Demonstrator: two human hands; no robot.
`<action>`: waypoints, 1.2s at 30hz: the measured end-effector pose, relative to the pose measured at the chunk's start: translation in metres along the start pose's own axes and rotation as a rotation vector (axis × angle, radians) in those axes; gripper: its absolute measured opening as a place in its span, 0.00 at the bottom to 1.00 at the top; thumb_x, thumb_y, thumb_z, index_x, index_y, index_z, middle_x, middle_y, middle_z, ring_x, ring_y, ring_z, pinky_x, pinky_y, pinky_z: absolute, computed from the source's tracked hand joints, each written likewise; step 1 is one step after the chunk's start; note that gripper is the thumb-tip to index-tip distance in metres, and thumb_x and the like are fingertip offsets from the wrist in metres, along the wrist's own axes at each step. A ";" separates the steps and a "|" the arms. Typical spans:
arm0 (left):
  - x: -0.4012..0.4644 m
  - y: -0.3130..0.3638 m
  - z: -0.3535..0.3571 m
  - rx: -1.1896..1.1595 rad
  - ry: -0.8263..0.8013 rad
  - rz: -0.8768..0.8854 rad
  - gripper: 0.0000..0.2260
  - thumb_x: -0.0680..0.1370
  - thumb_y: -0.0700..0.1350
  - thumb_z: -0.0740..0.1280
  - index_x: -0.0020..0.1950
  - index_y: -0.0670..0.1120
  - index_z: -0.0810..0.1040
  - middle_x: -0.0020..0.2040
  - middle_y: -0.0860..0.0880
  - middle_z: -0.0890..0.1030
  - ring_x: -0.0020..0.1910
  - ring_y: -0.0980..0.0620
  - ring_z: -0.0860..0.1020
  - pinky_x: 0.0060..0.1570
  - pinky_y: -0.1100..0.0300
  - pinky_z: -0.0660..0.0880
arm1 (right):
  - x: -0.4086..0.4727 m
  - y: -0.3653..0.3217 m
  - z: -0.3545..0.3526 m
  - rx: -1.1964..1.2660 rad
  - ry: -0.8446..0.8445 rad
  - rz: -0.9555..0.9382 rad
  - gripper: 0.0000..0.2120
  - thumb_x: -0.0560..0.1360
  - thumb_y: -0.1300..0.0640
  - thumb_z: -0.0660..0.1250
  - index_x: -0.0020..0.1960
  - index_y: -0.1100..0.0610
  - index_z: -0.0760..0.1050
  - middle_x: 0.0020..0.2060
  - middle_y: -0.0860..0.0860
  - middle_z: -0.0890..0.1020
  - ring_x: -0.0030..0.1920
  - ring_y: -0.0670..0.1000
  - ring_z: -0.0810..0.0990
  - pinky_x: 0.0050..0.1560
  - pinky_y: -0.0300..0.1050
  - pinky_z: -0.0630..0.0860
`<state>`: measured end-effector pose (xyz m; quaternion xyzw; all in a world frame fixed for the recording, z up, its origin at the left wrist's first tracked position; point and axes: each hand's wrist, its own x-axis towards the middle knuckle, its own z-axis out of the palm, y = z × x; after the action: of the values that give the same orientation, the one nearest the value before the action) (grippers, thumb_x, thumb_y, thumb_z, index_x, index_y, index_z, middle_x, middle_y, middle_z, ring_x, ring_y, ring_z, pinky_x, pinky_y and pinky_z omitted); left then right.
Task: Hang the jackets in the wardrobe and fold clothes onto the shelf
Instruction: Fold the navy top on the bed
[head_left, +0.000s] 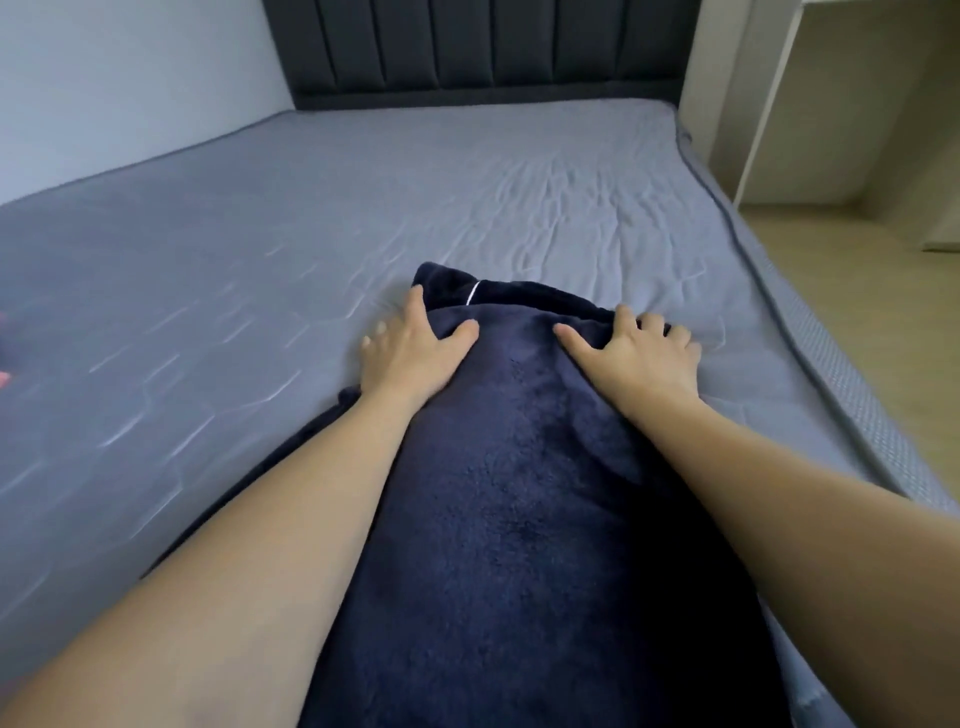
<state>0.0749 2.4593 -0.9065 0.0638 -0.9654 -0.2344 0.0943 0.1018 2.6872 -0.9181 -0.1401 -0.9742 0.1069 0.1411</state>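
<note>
- Head view: a dark navy fleece garment lies lengthwise on the grey bed, running from the near edge toward the headboard.
- Left hand rests on the garment's far left corner, thumb on the fleece, fingers spread apart and reaching onto the sheet.
- Right hand presses the far right corner, thumb lying on top, fingers curled over the folded edge.
- A thin white trim line shows between the hands.
</note>
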 end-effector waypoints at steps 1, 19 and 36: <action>0.004 -0.002 0.000 -0.100 -0.026 -0.023 0.41 0.68 0.70 0.57 0.78 0.57 0.52 0.73 0.46 0.69 0.71 0.39 0.66 0.70 0.45 0.59 | 0.002 0.000 0.002 0.001 0.003 -0.008 0.47 0.66 0.20 0.43 0.67 0.54 0.68 0.64 0.57 0.72 0.62 0.64 0.68 0.58 0.59 0.64; -0.092 -0.002 -0.146 -0.453 0.039 -0.215 0.25 0.65 0.46 0.74 0.60 0.49 0.70 0.60 0.45 0.76 0.59 0.40 0.75 0.61 0.45 0.73 | -0.093 -0.020 -0.179 -0.157 0.274 -0.655 0.14 0.71 0.47 0.67 0.48 0.57 0.76 0.48 0.52 0.77 0.50 0.59 0.70 0.44 0.46 0.61; -0.302 -0.117 -0.216 -1.251 -0.400 -0.537 0.16 0.73 0.54 0.71 0.57 0.48 0.81 0.54 0.43 0.84 0.44 0.42 0.84 0.45 0.52 0.80 | -0.297 -0.033 -0.229 0.195 -0.183 -0.371 0.26 0.72 0.32 0.59 0.58 0.51 0.71 0.55 0.50 0.74 0.58 0.54 0.73 0.55 0.50 0.71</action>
<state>0.4243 2.3120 -0.8186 0.1894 -0.5994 -0.7673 -0.1269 0.4367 2.6053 -0.7684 0.0662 -0.9771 0.1849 0.0823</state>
